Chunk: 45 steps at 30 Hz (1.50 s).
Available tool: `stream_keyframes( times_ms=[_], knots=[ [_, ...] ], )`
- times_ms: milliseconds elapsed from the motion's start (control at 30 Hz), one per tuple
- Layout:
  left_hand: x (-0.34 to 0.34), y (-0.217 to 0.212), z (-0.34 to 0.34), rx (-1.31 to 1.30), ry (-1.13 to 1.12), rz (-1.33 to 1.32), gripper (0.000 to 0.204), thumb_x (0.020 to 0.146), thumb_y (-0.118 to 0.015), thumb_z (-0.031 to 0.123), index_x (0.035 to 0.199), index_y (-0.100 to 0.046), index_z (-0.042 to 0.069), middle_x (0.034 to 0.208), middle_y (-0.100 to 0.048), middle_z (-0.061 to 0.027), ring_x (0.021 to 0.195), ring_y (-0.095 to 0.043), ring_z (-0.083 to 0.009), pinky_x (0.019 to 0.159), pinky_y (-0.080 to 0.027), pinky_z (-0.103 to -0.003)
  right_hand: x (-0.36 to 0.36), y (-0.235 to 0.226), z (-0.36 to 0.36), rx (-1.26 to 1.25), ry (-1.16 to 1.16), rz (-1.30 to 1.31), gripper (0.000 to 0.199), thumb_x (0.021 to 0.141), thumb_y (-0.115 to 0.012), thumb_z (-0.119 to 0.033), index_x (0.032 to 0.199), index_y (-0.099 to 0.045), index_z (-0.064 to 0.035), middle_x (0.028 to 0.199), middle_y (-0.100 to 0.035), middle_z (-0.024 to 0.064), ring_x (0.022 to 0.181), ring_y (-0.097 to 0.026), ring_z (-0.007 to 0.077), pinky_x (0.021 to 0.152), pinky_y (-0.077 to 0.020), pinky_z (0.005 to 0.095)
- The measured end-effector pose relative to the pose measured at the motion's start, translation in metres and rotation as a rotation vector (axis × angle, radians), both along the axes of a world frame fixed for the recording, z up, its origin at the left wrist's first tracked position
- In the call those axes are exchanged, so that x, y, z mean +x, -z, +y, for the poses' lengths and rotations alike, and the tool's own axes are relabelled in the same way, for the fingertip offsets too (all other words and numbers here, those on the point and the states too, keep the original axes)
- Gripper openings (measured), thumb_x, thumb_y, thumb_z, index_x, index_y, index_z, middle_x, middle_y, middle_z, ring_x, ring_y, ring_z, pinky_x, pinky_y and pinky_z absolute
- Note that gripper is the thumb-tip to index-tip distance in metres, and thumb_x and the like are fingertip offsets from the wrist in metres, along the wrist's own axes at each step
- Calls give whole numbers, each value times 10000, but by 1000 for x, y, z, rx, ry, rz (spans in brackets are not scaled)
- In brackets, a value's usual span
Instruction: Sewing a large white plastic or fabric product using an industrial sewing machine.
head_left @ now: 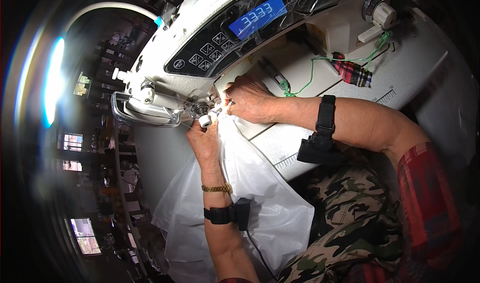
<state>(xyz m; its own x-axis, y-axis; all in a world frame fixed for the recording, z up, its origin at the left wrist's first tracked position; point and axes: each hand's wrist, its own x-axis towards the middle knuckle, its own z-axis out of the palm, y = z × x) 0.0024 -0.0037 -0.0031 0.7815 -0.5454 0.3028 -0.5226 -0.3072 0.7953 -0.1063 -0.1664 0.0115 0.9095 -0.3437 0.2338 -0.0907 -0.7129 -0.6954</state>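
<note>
A white, slightly see-through sheet (250, 178) is gathered at the needle end of a white sewing machine (155, 48) and drapes over the table's front edge. My right hand (250, 99) is closed, its fingers curled on the bunched upper end of the sheet beside the needle area. Close in front of the machine's head, my left hand (204, 142) pinches the sheet's left side, its fingertips partly hidden by machine parts. The needle and the presser foot cannot be made out clearly between my hands.
Above my hands is a control panel with a lit blue display (257, 17). Green cord (312, 73) runs over the table (330, 95) to a plaid cloth scrap (352, 70). A clear guard (145, 110) juts out at left, near a bright lamp (56, 83).
</note>
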Motion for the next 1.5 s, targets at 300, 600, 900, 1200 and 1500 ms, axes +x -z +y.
stream_keyframes(
  times_ms=[300, 600, 900, 1200, 1500],
  knots=[
    [-6, -3, 0, -89, 11, 95, 72, 874, -696, 20, 873, -666, -45, 819, -650, -24, 734, -574, -77, 708, -479, -221, -3, -2, 0, 13, -16, -37, 224, 752, -698, -189, 896, -684, -18, 915, -653, 232, 957, -629, 361, 851, -505, 447],
    [-8, -8, 3, -90, 6, 135, 45, 877, -686, 7, 859, -659, -25, 825, -649, -21, 735, -568, -78, 718, -474, -223, -1, -2, 1, 42, -1, -33, 225, 760, -701, -199, 908, -681, -32, 922, -656, 227, 935, -633, 368, 846, -503, 455],
    [-3, -3, 1, -63, 15, 60, 153, 855, -691, 11, 992, -693, -55, 891, -695, -47, 812, -592, -105, 753, -486, -267, -1, -1, 1, 26, -6, -3, 227, 764, -701, -206, 918, -692, -40, 925, -656, 211, 957, -626, 346, 870, -497, 443],
    [-1, -3, 3, -5, 14, 19, 161, 853, -704, 38, 978, -689, -61, 873, -695, -46, 800, -585, -99, 744, -488, -278, -1, -3, 1, 30, -12, 8, 226, 753, -706, -205, 899, -695, -33, 918, -653, 218, 955, -624, 349, 871, -497, 442],
    [4, 3, 1, -25, 11, 50, 148, 848, -715, 49, 943, -686, -61, 839, -687, -47, 744, -578, -95, 677, -487, -271, -2, -3, 1, 18, -8, 16, 233, 755, -691, -192, 915, -675, -23, 907, -643, 222, 942, -622, 360, 852, -495, 454]
  ],
)
